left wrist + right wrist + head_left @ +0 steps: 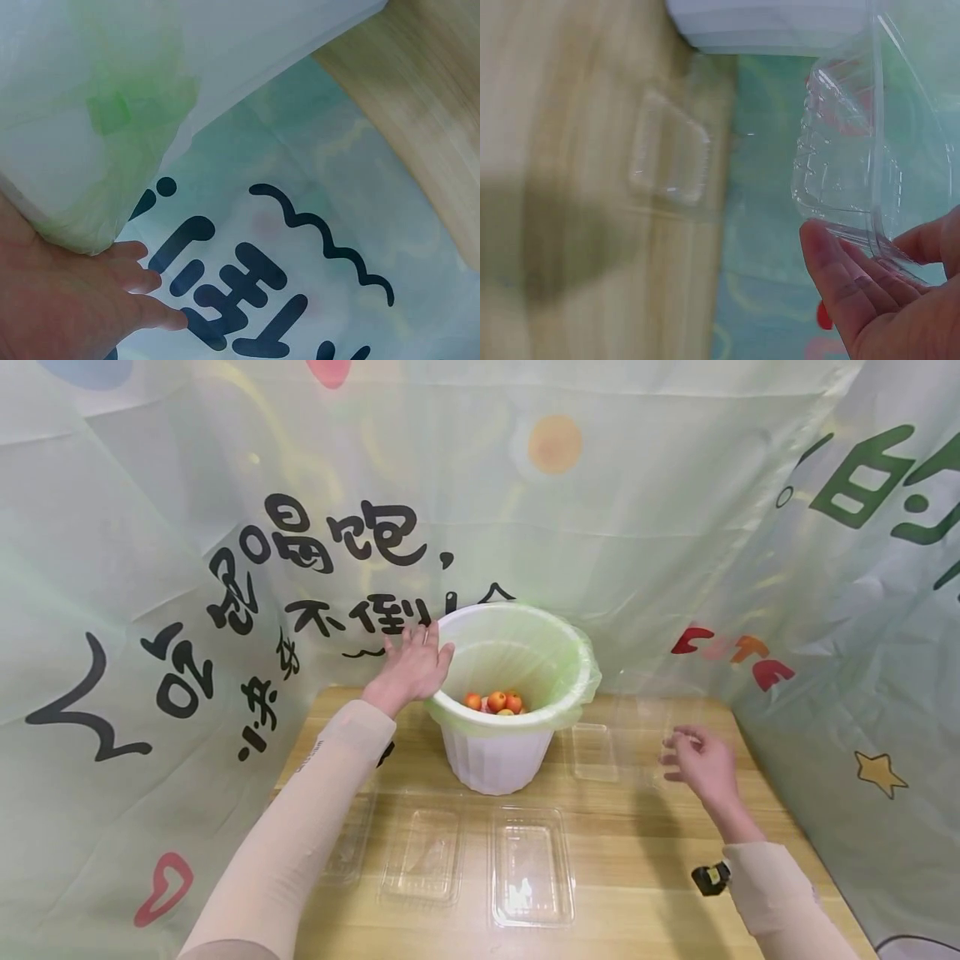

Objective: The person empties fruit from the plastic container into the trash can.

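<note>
A white bin lined with a thin light-green bag stands on the table, with several small orange-red round fruits inside. On its left rim rests my left hand, fingers spread; the left wrist view shows this hand against the lined bin wall. To the right of the bin, my right hand pinches the edge of a clear plastic box between thumb and fingers. In the right wrist view that box stands tilted above the table edge, hard to make out from the head.
Clear plastic trays lie on the wooden table: one at front centre, another left of it, a third at far left. One more clear tray lies right of the bin. Printed cloth surrounds the table.
</note>
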A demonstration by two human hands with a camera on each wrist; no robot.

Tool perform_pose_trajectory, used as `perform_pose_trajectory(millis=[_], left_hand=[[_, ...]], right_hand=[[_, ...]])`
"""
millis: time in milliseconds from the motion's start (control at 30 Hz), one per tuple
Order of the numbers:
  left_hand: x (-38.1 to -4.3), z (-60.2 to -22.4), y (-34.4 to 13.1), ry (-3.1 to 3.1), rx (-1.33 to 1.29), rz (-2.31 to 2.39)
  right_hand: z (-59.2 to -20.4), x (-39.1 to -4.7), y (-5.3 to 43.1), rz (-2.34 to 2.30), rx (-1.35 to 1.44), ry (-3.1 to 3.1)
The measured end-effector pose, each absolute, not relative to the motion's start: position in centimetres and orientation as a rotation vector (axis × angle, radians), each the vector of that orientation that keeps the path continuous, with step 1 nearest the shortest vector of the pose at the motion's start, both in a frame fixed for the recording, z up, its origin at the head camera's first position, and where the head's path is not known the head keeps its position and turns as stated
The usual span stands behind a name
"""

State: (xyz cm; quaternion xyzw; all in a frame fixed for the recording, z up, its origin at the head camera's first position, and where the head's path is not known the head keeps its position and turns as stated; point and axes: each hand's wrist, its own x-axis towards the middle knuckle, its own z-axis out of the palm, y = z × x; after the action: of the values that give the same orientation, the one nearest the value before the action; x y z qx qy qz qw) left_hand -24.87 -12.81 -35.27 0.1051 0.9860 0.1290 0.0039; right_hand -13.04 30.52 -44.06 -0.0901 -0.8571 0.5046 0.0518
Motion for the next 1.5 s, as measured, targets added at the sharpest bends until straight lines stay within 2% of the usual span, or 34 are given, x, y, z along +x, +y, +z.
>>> perform_pose_trajectory(millis=[800,1500], left_hand=[[-24.8,-35.3,-12.6,3.085,0.318,0.415],[-25.0,-35.3,-12.7,3.090,0.312,0.391]], right_hand=[[-50.8,-6.9,29.8,1.522,-0.353,-2.917],[-54.5,-5.2,29.1,1.542,-0.442,-2.961]])
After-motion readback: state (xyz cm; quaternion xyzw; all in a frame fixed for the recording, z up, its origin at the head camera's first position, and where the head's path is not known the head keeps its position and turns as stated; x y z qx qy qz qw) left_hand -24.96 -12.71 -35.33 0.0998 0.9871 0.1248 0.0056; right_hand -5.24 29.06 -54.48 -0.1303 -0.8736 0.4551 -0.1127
